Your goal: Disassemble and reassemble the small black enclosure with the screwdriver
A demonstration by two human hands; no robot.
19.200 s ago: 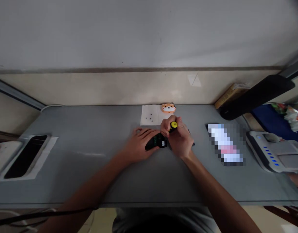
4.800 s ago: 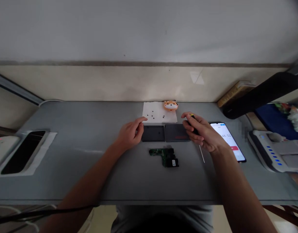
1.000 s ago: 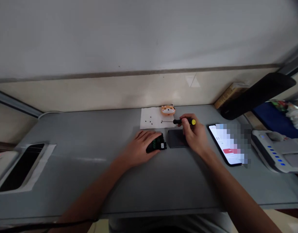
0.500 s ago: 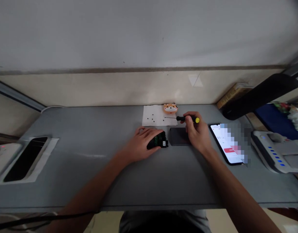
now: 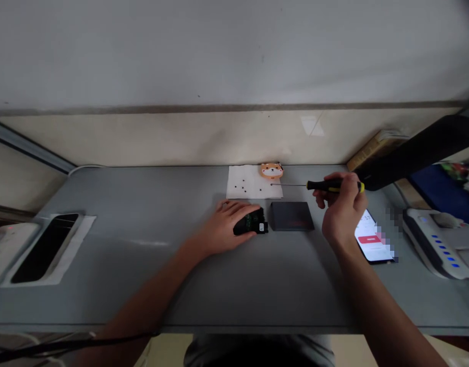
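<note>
Mid-table, under the left hand: a black casing half (image 5: 240, 228) with a green circuit board (image 5: 250, 220) that appears seated in it, lying on the table (image 5: 135, 285).
Left hand (image 5: 224, 229): spread over the casing's left part, thumb and fingers on its edges, hiding that side.
Right hand (image 5: 339, 209): closed around the handle of a screwdriver (image 5: 312, 185), held nearly level.
Screwdriver tip (image 5: 272, 184): over the paper, with a dark speck, probably a screw, at its end.
Done and left: board apparently in; five small screws (image 5: 242, 187) loose on white paper (image 5: 253, 176); cover (image 5: 291, 216) off, just right of the casing.
Nearby: an orange dog-faced case (image 5: 272, 171) crowds the tip; a lit phone (image 5: 374, 244) lies partly behind the right wrist.
</note>
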